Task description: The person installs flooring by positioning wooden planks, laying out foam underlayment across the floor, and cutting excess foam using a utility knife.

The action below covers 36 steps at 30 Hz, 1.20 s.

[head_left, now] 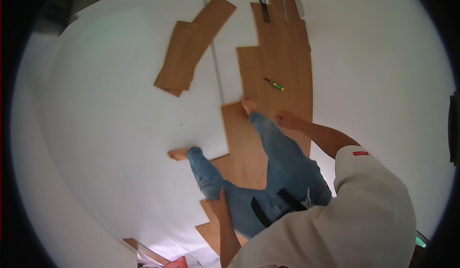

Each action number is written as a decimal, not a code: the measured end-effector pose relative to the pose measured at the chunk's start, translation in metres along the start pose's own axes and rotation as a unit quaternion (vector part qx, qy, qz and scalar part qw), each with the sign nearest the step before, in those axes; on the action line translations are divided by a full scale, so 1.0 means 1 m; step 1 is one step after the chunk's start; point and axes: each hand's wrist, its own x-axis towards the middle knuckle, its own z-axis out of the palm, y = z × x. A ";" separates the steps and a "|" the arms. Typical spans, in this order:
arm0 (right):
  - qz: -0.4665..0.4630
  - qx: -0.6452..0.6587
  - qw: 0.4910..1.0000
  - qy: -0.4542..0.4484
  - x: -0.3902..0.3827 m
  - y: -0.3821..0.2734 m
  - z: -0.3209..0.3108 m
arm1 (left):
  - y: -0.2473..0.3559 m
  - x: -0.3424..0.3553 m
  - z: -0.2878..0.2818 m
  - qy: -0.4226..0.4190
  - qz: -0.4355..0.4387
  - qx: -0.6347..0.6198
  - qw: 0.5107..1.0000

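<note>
I sit with bare feet and jeans on joined wood-look planks (297, 62). My left hand (218, 201) rests against my left leg (203, 177), its fingers apart and partly obscured. My right hand (286, 119) is held low over the planks beside my right leg (268, 138), fingers curled; what is in them, if anything, I cannot make out. Beyond it lies a green and yellow hand tool (273, 84). A small orange thing, too small to name, is behind my right wrist.
Loose planks (187, 52) lie overlapping on the white underlay (105, 100) to the left. A black bar (263, 6) and a grey metal tool (284, 10) lie at the far end of the planks. A red object (175, 263) is at the lower edge.
</note>
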 end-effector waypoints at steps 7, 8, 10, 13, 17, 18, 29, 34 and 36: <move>0.154 -0.032 0.980 0.126 0.156 0.316 0.032 | -0.022 -0.027 0.068 0.086 0.020 -0.033 0.996; 0.184 -0.043 0.972 0.141 0.175 0.336 0.046 | 0.001 -0.041 0.056 0.081 0.009 -0.013 0.997; 0.237 -0.069 0.955 0.167 0.213 0.370 0.068 | 0.073 -0.067 0.042 0.025 -0.024 0.238 0.971; 0.225 -0.241 0.887 0.323 0.322 0.366 0.088 | 0.042 -0.064 0.049 0.094 -0.069 0.177 0.977; 0.278 -0.179 0.931 0.157 0.341 0.356 0.078 | 0.060 -0.071 0.061 0.121 -0.024 0.155 0.980; 0.283 -0.179 0.928 0.162 0.313 0.360 0.043 | 0.048 -0.062 0.064 0.099 -0.003 0.151 0.984; 0.114 0.328 0.937 0.046 0.032 0.137 -0.003 | 0.013 -0.056 0.100 0.156 -0.009 0.102 0.982; 0.023 0.226 0.974 -0.015 -0.070 0.051 -0.110 | 0.041 -0.097 0.116 0.054 0.077 -0.052 0.994; -0.009 0.203 0.979 -0.015 -0.079 0.070 -0.159 | 0.046 -0.106 0.144 0.098 0.244 -0.187 0.946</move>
